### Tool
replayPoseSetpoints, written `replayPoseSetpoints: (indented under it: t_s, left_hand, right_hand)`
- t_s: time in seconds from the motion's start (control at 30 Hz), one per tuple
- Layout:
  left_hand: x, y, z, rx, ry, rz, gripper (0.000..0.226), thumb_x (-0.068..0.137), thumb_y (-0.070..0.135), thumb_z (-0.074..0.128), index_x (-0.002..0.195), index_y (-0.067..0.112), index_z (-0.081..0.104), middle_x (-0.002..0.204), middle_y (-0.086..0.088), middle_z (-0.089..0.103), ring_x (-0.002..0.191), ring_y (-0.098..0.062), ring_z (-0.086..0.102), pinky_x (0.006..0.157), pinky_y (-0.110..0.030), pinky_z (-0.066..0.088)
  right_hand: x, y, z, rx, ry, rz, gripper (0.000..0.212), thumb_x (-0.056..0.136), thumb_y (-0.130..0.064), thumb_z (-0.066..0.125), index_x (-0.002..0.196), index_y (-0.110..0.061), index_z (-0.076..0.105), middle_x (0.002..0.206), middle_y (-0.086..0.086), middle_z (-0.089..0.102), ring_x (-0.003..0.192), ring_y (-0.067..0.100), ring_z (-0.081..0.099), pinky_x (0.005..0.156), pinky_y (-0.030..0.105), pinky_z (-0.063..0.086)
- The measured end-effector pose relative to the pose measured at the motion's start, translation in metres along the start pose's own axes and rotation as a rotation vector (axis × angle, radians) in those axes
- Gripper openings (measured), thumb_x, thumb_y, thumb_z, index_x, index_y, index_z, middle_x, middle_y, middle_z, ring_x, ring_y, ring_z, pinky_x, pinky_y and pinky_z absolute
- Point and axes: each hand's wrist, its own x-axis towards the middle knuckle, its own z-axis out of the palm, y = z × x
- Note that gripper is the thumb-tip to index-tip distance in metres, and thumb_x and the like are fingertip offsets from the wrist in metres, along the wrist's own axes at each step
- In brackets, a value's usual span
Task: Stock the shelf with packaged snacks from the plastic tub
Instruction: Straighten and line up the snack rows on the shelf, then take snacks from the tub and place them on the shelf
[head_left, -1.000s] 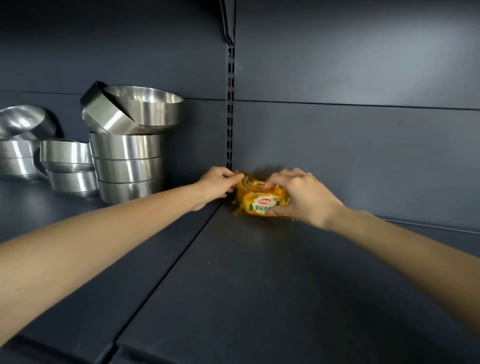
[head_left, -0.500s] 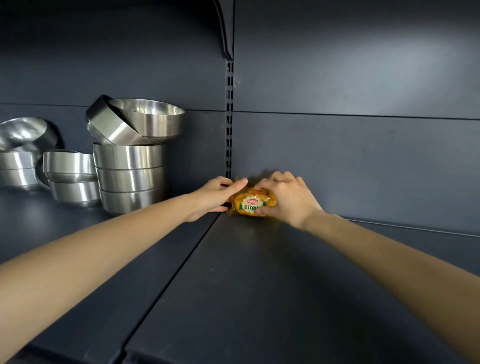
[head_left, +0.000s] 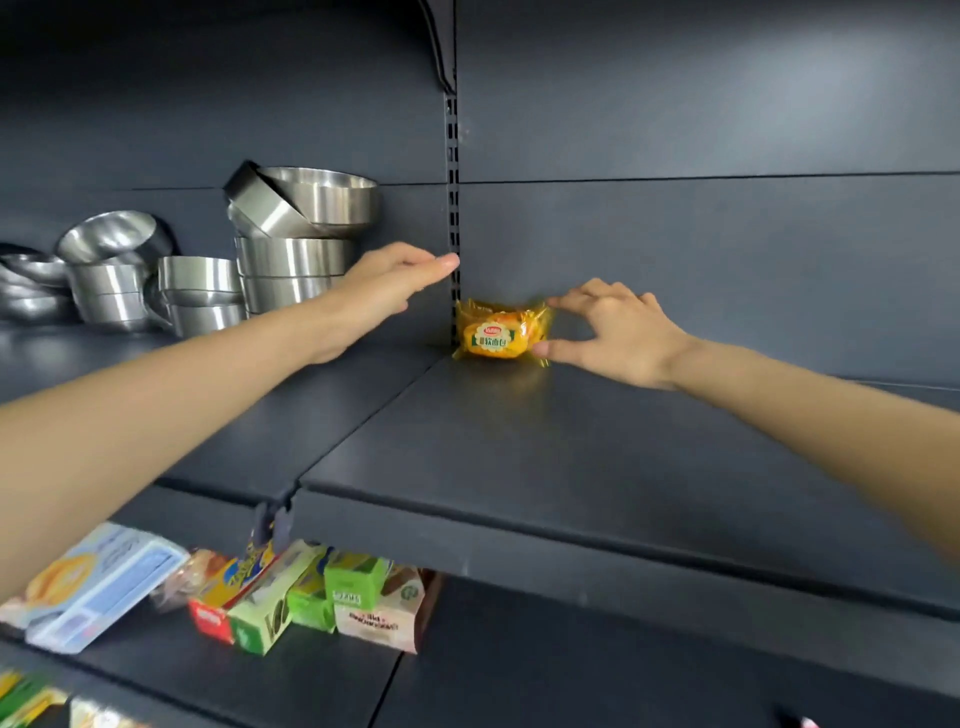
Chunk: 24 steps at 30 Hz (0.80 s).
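Observation:
A yellow-orange wrapped snack packet (head_left: 497, 335) stands on the dark shelf board (head_left: 571, 457), in the back corner against the rear panel and next to the slotted upright. My right hand (head_left: 621, 332) is just to its right with fingers spread; the index fingertip and thumb tip touch the wrapper's right edge. My left hand (head_left: 387, 288) hovers above and left of the packet, fingers straight, holding nothing and apart from it. No plastic tub is in view.
Stacks of steel bowls (head_left: 296, 249) fill the neighbouring shelf section on the left. A slotted upright (head_left: 453, 208) divides the two sections. Below, several snack boxes and packets (head_left: 311, 597) lie on the lower shelf at the left.
Both hands have come off the packet: the left lifted up and left, the right slid to the right. The view has pulled back, and the lower shelf now shows.

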Motion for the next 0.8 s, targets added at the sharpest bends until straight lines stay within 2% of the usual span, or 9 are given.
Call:
replayPoseSetpoints:
  t_s: [0.07,0.17,0.3,0.4,0.5,0.6,0.7,0.8]
  left_hand:
    - [-0.034,0.017,0.011,0.024,-0.043,0.030,0.038,0.090,0.049,0.057,0.119,0.023,0.058,0.129,0.008,0.055,0.124,-0.008,0.048,0.107,-0.033,0.039]
    - [-0.081,0.040,0.038,0.095,-0.108,0.078,0.047,0.088,0.054,0.057,0.124,0.023,0.057,0.126,0.010,0.056,0.120,-0.004,0.048,0.110,-0.035,0.035]
    - [-0.145,0.076,0.076,0.040,-0.066,0.139,0.061,0.075,0.061,0.056,0.123,0.023,0.058,0.123,0.011,0.059,0.118,-0.001,0.051,0.110,-0.034,0.036]
    - [-0.192,0.096,0.105,-0.040,-0.009,0.181,0.052,0.078,0.057,0.056,0.118,0.023,0.060,0.116,0.013,0.061,0.114,0.002,0.054,0.108,-0.031,0.039]
    - [-0.251,0.106,0.139,-0.166,0.041,0.280,0.048,0.082,0.047,0.057,0.121,0.019,0.059,0.118,0.010,0.062,0.108,0.008,0.056,0.097,-0.018,0.044]
    - [-0.320,0.084,0.180,-0.309,-0.017,0.350,0.037,0.085,0.036,0.061,0.119,0.022,0.058,0.121,0.006,0.063,0.112,0.005,0.057,0.092,-0.012,0.044]
    - [-0.376,0.036,0.229,-0.313,-0.207,0.240,0.043,0.078,0.046,0.062,0.118,0.031,0.056,0.121,0.013,0.063,0.117,0.003,0.055,0.098,-0.016,0.043]
    - [-0.415,-0.018,0.282,-0.264,-0.390,0.025,0.055,0.072,0.056,0.060,0.122,0.034,0.054,0.126,0.020,0.058,0.123,0.005,0.049,0.106,-0.029,0.040]
  right_hand:
    - [-0.030,-0.005,-0.014,0.022,-0.025,-0.014,0.066,0.089,-0.058,0.048,0.146,-0.027,0.035,0.148,0.001,0.036,0.137,0.023,0.027,0.109,0.042,0.019]
    - [-0.080,-0.013,-0.033,0.045,-0.036,-0.036,0.065,0.089,-0.059,0.048,0.145,-0.029,0.036,0.149,0.001,0.034,0.139,0.023,0.025,0.112,0.043,0.017]
    - [-0.150,-0.019,-0.049,0.036,-0.049,-0.078,0.065,0.088,-0.059,0.048,0.145,-0.031,0.035,0.150,0.001,0.032,0.140,0.023,0.024,0.116,0.045,0.017]
    - [-0.203,-0.022,-0.057,0.008,-0.030,-0.135,0.066,0.088,-0.058,0.048,0.146,-0.030,0.034,0.149,-0.003,0.032,0.138,0.020,0.025,0.115,0.040,0.019]
    - [-0.267,-0.013,-0.055,-0.047,0.054,-0.257,0.069,0.089,-0.060,0.046,0.147,-0.025,0.033,0.145,-0.005,0.037,0.129,0.016,0.033,0.109,0.034,0.024]
    - [-0.342,0.002,-0.032,-0.059,0.067,-0.359,0.076,0.086,-0.065,0.038,0.146,-0.019,0.034,0.143,-0.005,0.040,0.121,0.012,0.037,0.104,0.031,0.029]
    - [-0.411,0.029,0.017,-0.031,-0.071,-0.340,0.076,0.086,-0.063,0.039,0.145,-0.016,0.036,0.145,-0.002,0.041,0.127,0.018,0.042,0.105,0.042,0.036]
    - [-0.466,0.055,0.079,0.038,-0.268,-0.268,0.073,0.087,-0.066,0.036,0.144,-0.019,0.035,0.144,-0.004,0.040,0.127,0.016,0.042,0.107,0.035,0.034]
